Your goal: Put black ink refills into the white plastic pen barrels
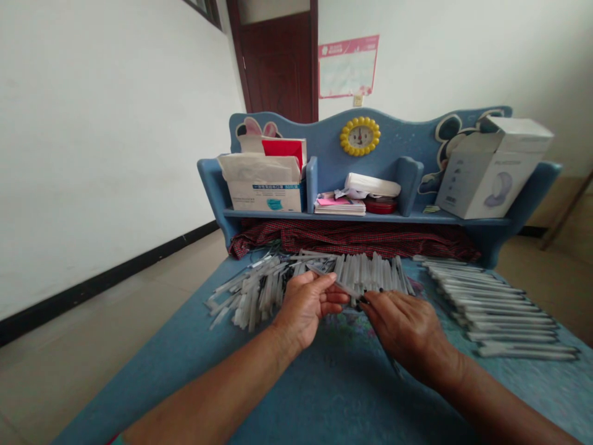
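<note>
My left hand point(306, 306) is closed in a pinch on a translucent pen barrel point(340, 285), which slants down towards my right hand. My right hand point(403, 327) is closed, its fingertips meeting the barrel's lower end. A thin dark pen refill point(393, 361) sticks out below its palm, and small dark tips show at the fingers. Just beyond both hands lies a row of pale pen barrels point(370, 270). Left of my left hand is a loose heap of similar barrels point(257, 293). Further right, pens with dark ends point(500, 309) are laid out side by side.
The blue table point(185, 371) has a raised shelf point(278, 215) at its back. On it are a mask box point(264, 191), papers point(340, 207), a white package point(373, 185) and a white carton point(486, 173). Folded checked cloth point(352, 237) lies beneath.
</note>
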